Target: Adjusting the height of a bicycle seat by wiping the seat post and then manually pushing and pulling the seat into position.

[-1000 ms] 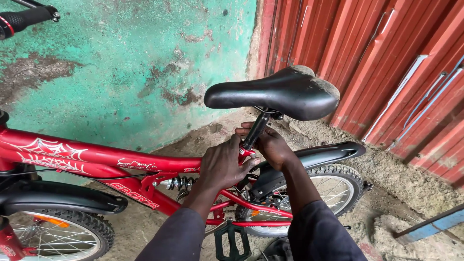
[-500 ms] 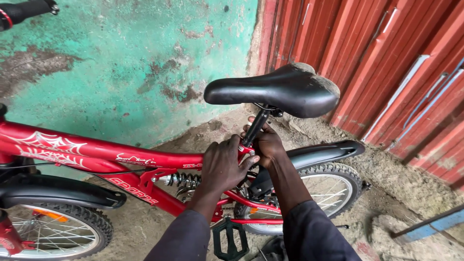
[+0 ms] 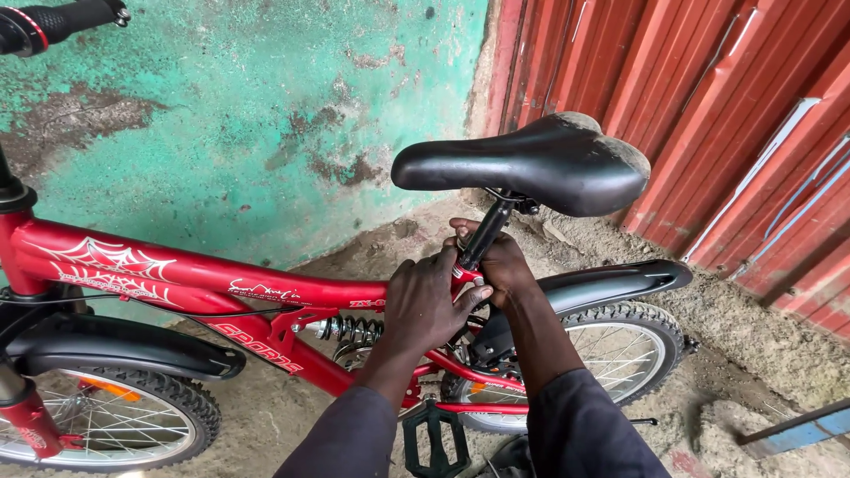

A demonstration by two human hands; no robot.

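Both hands close around the base of the black seat post (image 3: pixel 485 237) at frame centre: the left hand (image 3: pixel 425 301) wraps the red frame (image 3: pixel 177 274) junction, apparently steadying it, while the right hand (image 3: pixel 506 265) grips behind. The post leans up-right; the black saddle (image 3: pixel 531 164) points its nose left.

Bare, sandy dirt floor (image 3: pixel 761 327), rough and uneven, meeting a green-painted wall and red corrugated metal sheets. Standing directly on it: a red bicycle, on its knobby front wheel (image 3: pixel 106 425) and rear wheel (image 3: pixel 620 354). Lying at the lower right: a blue bar (image 3: pixel 797 429), beside a raised lump of earth.
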